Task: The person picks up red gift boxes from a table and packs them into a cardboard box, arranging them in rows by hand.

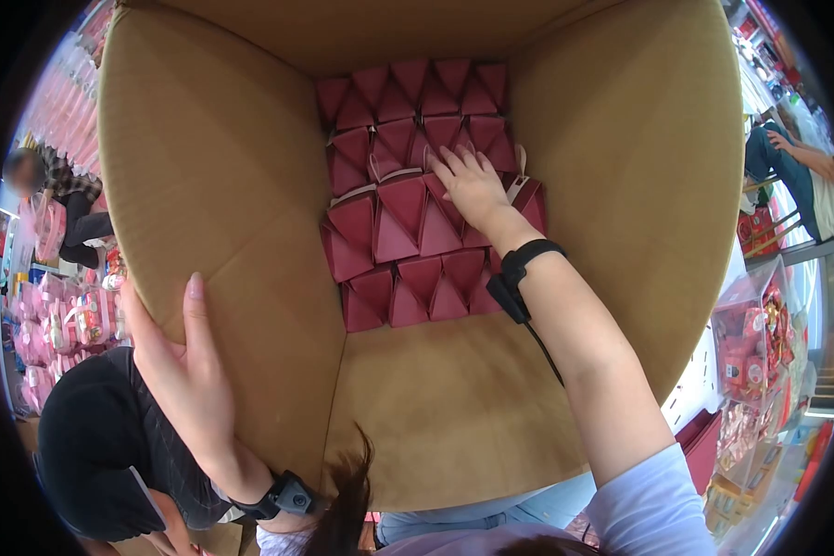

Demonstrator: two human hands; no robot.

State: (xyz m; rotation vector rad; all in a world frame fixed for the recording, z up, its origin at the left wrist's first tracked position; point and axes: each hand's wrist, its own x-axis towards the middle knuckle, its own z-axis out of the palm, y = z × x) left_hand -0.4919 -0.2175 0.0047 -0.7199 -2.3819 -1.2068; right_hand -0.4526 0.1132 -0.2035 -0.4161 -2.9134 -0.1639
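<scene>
A large brown cardboard box (621, 157) stands open in front of me. Rows of dark red triangular-faced gift boxes (401, 215) are packed at its bottom, some with pale ribbon handles. My left hand (193, 375) grips the left wall of the cardboard box, thumb inside and fingers around the outer side. Deep inside, my right hand (473, 185) lies with fingers apart on top of the gift boxes, toward the right of the second and third rows. Its fingertips touch a ribbon area; nothing is visibly held.
A person in a black cap (88, 445) is close by at lower left. Another person (74, 204) sits at far left near pink packages (51, 324). At right are a seated person (797, 176) and a clear bin (751, 334) of red packets.
</scene>
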